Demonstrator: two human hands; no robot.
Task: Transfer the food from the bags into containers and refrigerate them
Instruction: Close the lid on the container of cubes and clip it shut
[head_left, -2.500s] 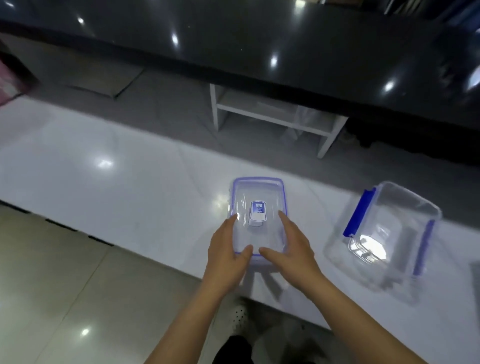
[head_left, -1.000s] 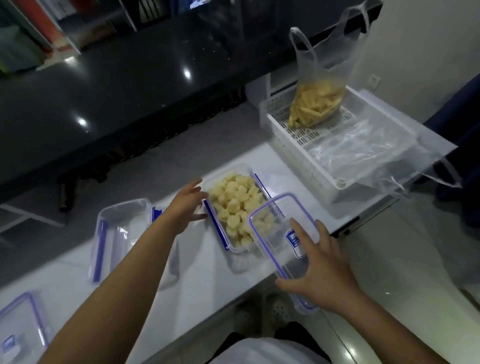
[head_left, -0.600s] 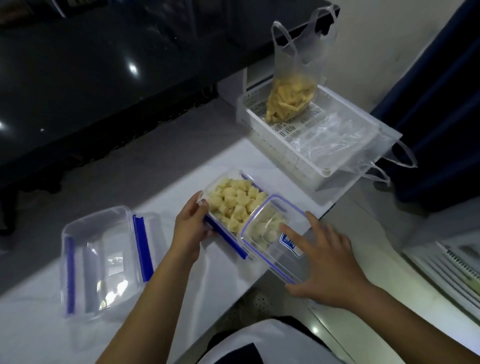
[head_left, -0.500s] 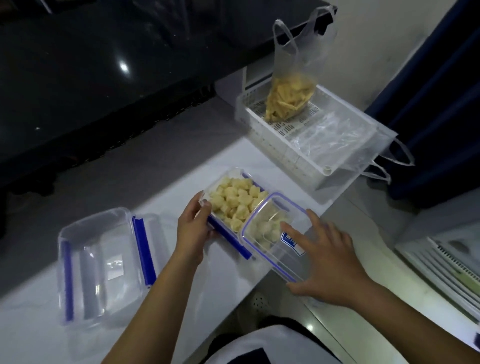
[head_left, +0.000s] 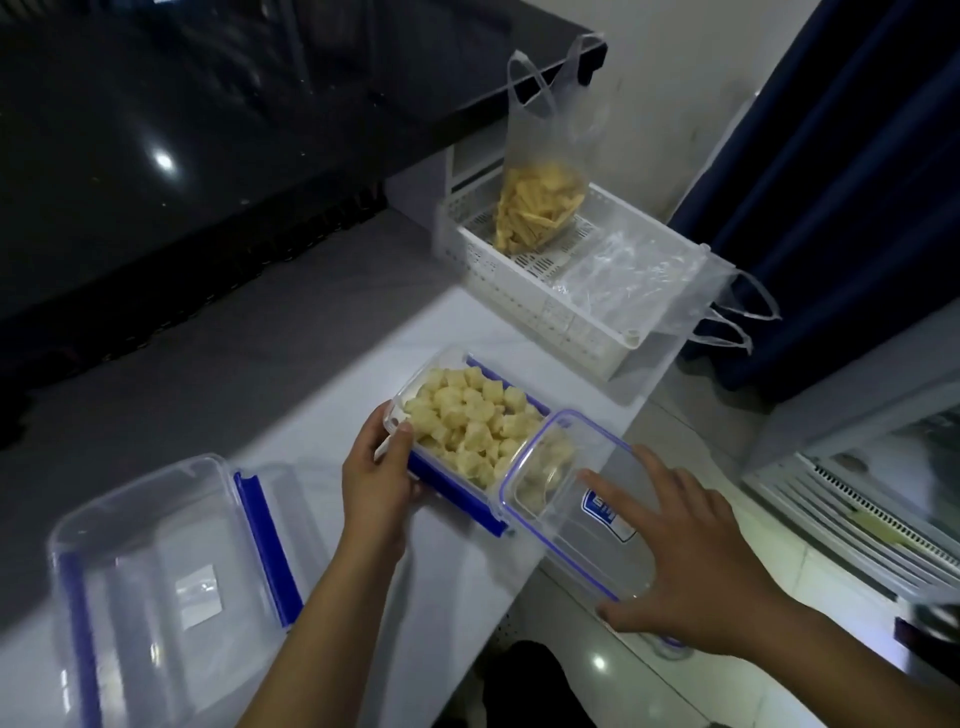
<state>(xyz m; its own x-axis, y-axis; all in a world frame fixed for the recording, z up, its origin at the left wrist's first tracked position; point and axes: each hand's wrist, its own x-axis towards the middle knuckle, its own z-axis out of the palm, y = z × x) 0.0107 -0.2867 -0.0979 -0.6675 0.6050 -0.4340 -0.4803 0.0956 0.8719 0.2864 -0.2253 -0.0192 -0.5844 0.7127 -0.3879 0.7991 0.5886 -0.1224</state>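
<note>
Clear, hard plastic fills the near part of the glossy white desk (head_left: 457, 561). At the near left corner lies an empty rectangular container (head_left: 171, 571) with rounded corners and blue clip flaps along its sides. Nearer the right edge, the right hand (head_left: 696, 561) holds a transparent lid (head_left: 582, 499) with a thin blue rim and a small blue label — fingers spread flat over its top, thumb curled under the near edge. The lid sits tilted, its far end overlapping the right end of the filled container (head_left: 467, 436). That container, also clear with blue latches, is heaped with pale yellow, chunky food pieces (head_left: 467, 421) of irregular cube shape. The left hand (head_left: 379, 478) grips its left end, thumb hooked over the rim and fingers wrapped round the wall.

Farther along, at the far right corner of the desk, stands a white perforated basket (head_left: 519, 280). In it a thin translucent bag (head_left: 545, 171) stands upright, holding yellow strip-shaped pieces, and a crinkled empty bag (head_left: 639, 280) drapes over the basket's right side — its handles hang past the desk edge.
</note>
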